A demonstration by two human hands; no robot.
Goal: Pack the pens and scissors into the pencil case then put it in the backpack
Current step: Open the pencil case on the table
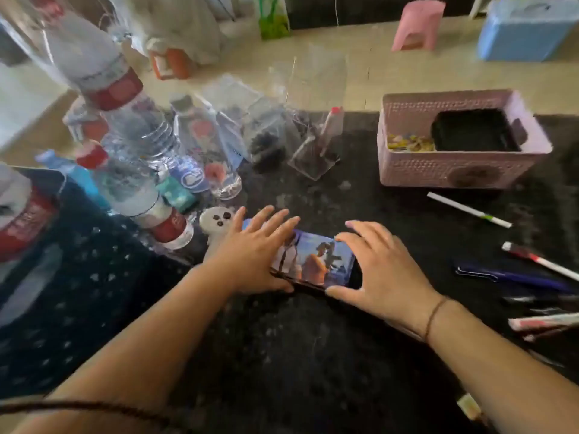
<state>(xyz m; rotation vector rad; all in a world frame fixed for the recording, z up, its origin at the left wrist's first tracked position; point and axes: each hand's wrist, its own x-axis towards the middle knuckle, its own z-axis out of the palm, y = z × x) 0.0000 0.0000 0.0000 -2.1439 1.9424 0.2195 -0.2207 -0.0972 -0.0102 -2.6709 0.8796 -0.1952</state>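
A flat rectangular pencil case (pixel 316 260) with a colourful printed lid lies in the middle of the dark table. My left hand (pixel 255 250) rests flat on its left end, fingers spread. My right hand (pixel 379 264) grips its right end, thumb at the near edge and fingers over the far edge. Several pens lie at the right: a white pen (pixel 470 210), a red-and-white pen (pixel 539 260), a blue pen (pixel 513 276) and more at the right edge (pixel 545 322). The dark blue backpack (pixel 62 292) with pale dots sits at the left. I see no scissors.
Several plastic water bottles (pixel 134 142) crowd the left back of the table. A clear pen holder (pixel 316 151) stands behind the case. A pink basket (pixel 454 139) sits at the back right. A white round-eared object (pixel 216 220) lies beside my left hand.
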